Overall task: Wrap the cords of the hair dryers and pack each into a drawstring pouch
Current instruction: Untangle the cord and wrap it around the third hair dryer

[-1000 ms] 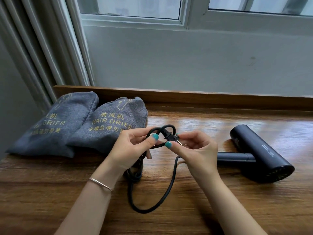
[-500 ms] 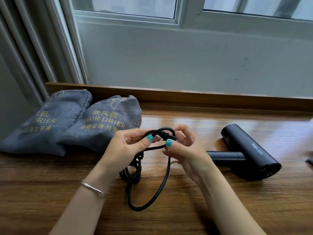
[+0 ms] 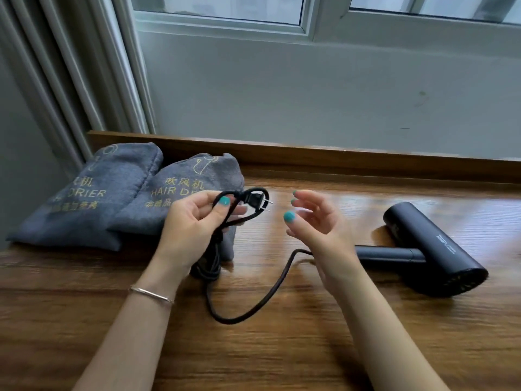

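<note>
The coiled black power cord (image 3: 239, 218) is gripped in the left hand (image 3: 194, 221), its plug (image 3: 255, 201) held with the prongs pointing right. The right hand (image 3: 318, 224) is held beside it, fingers loosely spread, nothing grasped. The black hair dryer (image 3: 434, 249) is laid on the wooden table (image 3: 282, 348), barrel running from far-left to near-right, handle pointing left. Two grey drawstring pouches (image 3: 118, 198) are lying at far left.

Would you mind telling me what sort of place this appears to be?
Probably a hotel guest room: a wooden ledge under a window, and grey pouches printed "HAIR DRIER" beside a black hair dryer.
</note>
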Available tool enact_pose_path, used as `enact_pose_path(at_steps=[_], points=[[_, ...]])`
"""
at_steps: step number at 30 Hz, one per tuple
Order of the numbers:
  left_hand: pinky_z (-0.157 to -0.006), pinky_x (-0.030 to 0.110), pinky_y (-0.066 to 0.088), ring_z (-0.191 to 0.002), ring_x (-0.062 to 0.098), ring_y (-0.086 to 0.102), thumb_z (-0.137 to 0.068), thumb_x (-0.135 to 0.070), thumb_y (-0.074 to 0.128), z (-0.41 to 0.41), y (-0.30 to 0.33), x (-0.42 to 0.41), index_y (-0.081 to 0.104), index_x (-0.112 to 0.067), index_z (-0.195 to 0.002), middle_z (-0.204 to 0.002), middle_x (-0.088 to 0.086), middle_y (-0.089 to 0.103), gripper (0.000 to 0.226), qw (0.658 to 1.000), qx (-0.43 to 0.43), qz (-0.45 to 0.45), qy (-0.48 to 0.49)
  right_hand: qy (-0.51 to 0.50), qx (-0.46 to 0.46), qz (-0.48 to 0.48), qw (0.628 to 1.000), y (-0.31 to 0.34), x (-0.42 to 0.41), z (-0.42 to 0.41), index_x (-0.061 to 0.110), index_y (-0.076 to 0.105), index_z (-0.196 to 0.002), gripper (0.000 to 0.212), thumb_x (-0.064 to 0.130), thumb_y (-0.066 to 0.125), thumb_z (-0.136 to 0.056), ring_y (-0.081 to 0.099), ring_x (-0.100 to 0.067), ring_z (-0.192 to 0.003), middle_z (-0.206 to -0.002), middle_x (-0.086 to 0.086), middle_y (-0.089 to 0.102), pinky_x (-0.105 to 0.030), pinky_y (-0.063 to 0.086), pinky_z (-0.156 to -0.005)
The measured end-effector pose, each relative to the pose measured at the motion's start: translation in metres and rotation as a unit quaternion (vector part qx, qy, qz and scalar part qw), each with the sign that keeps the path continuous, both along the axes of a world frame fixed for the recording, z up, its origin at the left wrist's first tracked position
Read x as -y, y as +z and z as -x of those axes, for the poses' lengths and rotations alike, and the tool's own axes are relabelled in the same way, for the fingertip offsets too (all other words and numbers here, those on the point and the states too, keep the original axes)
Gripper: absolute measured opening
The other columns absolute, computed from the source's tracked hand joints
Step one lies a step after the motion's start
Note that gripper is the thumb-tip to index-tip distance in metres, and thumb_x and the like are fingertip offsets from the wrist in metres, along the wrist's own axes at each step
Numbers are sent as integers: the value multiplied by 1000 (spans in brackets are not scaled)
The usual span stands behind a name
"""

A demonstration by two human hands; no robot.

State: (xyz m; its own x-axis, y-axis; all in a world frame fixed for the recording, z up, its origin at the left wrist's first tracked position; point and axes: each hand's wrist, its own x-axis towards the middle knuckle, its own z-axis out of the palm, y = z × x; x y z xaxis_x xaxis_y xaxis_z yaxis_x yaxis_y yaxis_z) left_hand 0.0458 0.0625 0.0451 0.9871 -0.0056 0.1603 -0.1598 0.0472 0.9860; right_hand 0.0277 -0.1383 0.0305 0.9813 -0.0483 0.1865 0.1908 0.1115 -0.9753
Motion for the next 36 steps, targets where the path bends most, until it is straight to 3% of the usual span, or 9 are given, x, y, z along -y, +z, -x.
enact_pose_path(at_steps=[3,6,13,18,20,23,27,32,36], points=[[-85,37,59,-91,21,74,-88,-13,60,8,1,8,66,-8,-99,-91,8,77,14,998,10,-44,-54,23,66,75,995,-3,-9,5,28,55,-128,55,17,76,-79,65,-14,-99,-121,2,62,-27,54,-83],[-85,65,51,-89,24,74,-81,-18,66,14,8,8,67,-6,-100,-92,8,77,23,995,9,-70,-77,26,96,95,991,-7,-10,6,28,60,-123,47,4,70,-84,67,-23,-92,-114,3,67,-33,58,-77],[-75,71,50,-81,19,75,-80,-13,71,19,11,11,66,-4,-96,-87,3,77,19,996,16,-81,-40,-44,146,124,981,-7,-16,9,24,67,-105,40,-1,77,-76,65,-17,-70,-112,-4,54,-29,57,-53],[-75,40,59,-81,19,75,-86,-10,65,12,2,15,64,-4,-96,-86,3,77,12,997,8,-64,-45,-95,183,120,971,-11,-16,8,21,71,-96,31,10,84,-69,65,-13,-67,-108,-4,54,-41,55,-57],[-78,27,58,-81,22,75,-93,-9,57,10,1,18,60,-4,-100,-87,4,77,9,998,-10,-26,-63,-130,189,70,971,-14,-17,5,26,73,-83,20,18,85,-69,62,-28,-63,-103,0,57,-47,51,-53],[-87,29,55,-88,21,74,-98,-12,49,9,-1,19,56,-4,-107,-92,6,77,14,995,-41,16,-84,-144,174,29,974,-11,-13,3,28,73,-74,11,21,81,-70,62,-45,-72,-103,0,63,-48,52,-53],[-85,17,50,-95,8,71,-99,-23,49,11,-1,22,61,-12,-104,-94,3,76,17,993,-28,-63,-95,-110,107,30,988,-1,-6,7,15,73,-81,12,13,79,-70,67,-26,-68,-95,-4,70,-22,51,-47],[-87,20,53,-91,9,72,-84,-29,69,11,-1,10,62,-22,-111,-98,3,76,28,957,-60,-186,-213,-124,-20,-16,992,-1,-7,6,11,66,-82,12,-1,68,-83,59,-10,-53,-74,-3,64,-19,46,-44],[-71,9,48,-82,4,69,-92,-15,65,11,-2,9,63,-35,-108,-89,-5,74,25,955,-5,-248,-165,-4,-108,-91,990,3,3,2,10,64,-96,19,-1,59,-81,69,-13,-75,-89,-7,68,-22,51,-57]])
